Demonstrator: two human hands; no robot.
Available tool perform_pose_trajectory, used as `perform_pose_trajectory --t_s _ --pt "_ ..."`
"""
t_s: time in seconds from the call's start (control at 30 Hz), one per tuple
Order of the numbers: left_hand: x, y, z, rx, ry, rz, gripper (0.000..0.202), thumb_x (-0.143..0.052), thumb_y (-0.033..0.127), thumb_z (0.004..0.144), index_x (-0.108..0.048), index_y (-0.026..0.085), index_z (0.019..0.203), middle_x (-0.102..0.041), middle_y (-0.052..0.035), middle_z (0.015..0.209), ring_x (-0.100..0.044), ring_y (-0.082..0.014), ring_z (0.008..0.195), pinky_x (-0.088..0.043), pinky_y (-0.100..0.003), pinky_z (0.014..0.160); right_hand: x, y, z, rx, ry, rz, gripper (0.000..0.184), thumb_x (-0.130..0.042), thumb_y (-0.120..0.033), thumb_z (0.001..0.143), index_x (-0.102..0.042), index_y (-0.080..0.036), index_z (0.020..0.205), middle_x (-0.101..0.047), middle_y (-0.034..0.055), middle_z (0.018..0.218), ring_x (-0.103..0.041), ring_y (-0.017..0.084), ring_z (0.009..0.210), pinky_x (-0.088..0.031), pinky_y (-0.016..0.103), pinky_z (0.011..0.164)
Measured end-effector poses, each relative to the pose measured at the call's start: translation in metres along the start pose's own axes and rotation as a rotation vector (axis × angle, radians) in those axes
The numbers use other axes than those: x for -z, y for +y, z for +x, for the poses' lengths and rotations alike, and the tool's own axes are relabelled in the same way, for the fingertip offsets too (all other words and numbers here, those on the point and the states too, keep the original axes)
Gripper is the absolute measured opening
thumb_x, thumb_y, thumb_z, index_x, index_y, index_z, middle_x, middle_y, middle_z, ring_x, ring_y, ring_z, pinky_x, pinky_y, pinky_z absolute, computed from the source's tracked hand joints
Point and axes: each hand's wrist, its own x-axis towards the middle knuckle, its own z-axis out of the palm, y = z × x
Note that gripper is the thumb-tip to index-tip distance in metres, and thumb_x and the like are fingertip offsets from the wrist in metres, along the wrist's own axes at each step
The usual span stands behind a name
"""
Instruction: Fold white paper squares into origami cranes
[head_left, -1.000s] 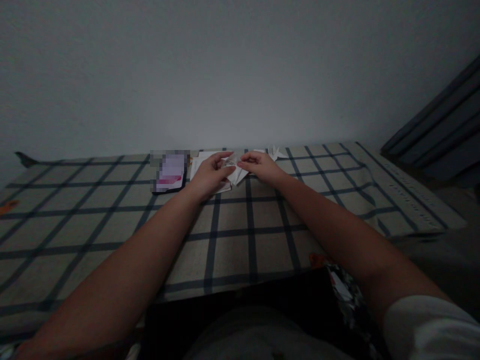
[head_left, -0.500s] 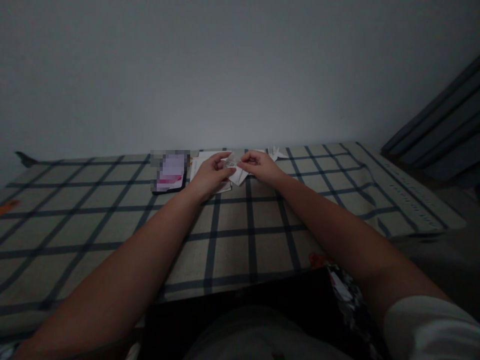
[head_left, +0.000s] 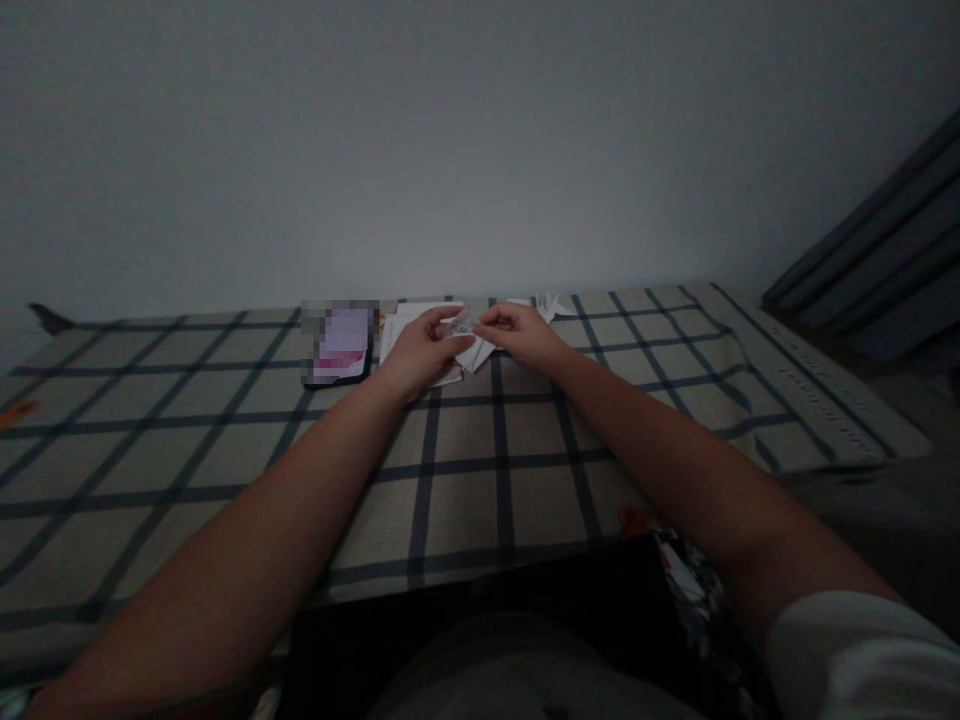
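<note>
Between my two hands is a folded piece of white paper (head_left: 480, 354), with creased flaps and a pointed lower edge. My left hand (head_left: 424, 350) pinches its left side between thumb and fingers. From the right, my right hand (head_left: 521, 332) grips the paper's upper right part with thumb and fingertips. Under and beside my left hand lie white paper sheets (head_left: 427, 310), partly hidden by it. Just past my right hand rests a folded white paper shape (head_left: 553, 306) with sharp points.
A phone (head_left: 341, 345) with a lit, partly blurred screen lies left of the papers. The table is covered by a checked cloth (head_left: 465, 500) and meets a pale wall (head_left: 480, 150). A grey curtain (head_left: 877, 220) hangs at the right. Orange items show at the left edge.
The translucent flap of paper between my hands sits slightly lower and flatter than before. My right hand has shifted very slightly; both hands keep hold of the paper.
</note>
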Motion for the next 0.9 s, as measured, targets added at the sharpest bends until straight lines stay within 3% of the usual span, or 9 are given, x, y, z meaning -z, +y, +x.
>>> perform_pose_trajectory --t_s 0.17,0.47,0.9 --pt "0.0008 0.0019 -0.0003 0.004 0.044 0.067 0.063 -0.084 0.027 0.06 -0.065 0.019 0.12 -0.068 -0.0002 0.08 -0.059 -0.0121 0.056 -0.039 -0.022 0.049 -0.0015 -0.0014 0.0 -0.026 0.013 0.045 0.018 -0.076 -0.03 0.076 -0.066 -0.017 0.084 -0.07 0.0026 0.085 -0.064 0.014 0.08 -0.054 0.03 0.08" --pt "0.0027 -0.0033 0.0027 -0.015 0.018 0.008 0.062 -0.086 0.028 0.059 -0.066 0.02 0.118 -0.068 -0.0006 0.078 -0.063 -0.0149 0.061 -0.043 -0.024 0.052 -0.0013 -0.0027 -0.0007 -0.096 0.006 0.076 0.012 -0.075 -0.024 0.079 -0.067 -0.017 0.085 -0.068 0.0009 0.081 -0.064 0.012 0.075 -0.054 0.027 0.075" --pt "0.0031 -0.0064 0.0039 -0.014 -0.011 -0.005 0.058 -0.084 0.025 0.062 -0.066 0.019 0.116 -0.07 -0.0033 0.088 -0.065 -0.0158 0.067 -0.049 -0.027 0.06 -0.0024 -0.0041 -0.0014 -0.064 0.003 0.03 0.015 -0.075 -0.027 0.081 -0.068 -0.016 0.087 -0.07 0.0034 0.086 -0.066 0.013 0.08 -0.054 0.027 0.078"
